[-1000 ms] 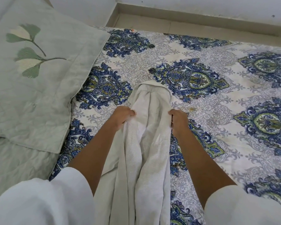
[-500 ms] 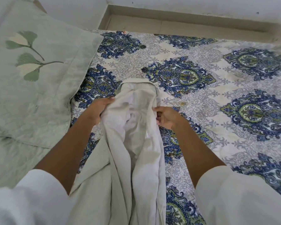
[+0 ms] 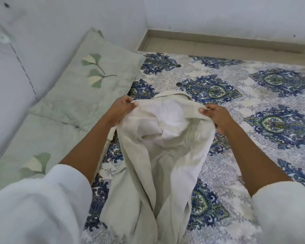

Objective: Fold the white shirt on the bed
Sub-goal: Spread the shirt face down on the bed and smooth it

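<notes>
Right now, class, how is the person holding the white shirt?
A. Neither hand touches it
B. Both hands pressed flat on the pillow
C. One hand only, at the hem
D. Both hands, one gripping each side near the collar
D: the left hand and right hand each pinch one side of the white shirt near its collar.

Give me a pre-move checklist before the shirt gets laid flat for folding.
1. Left hand grips the white cotton shirt at one side of its top edge: ok.
2. Right hand grips the opposite side: ok.
3. Shirt spread flat: not ok, it hangs bunched between the hands with deep creases.
4. Collar end rests on the blue-and-white patterned bedsheet: ok.
5. Landing area free: ok to the right; the pale green leaf-print pillow lies close on the left.
6. Sleeves located: cannot tell, hidden in the folds.
</notes>
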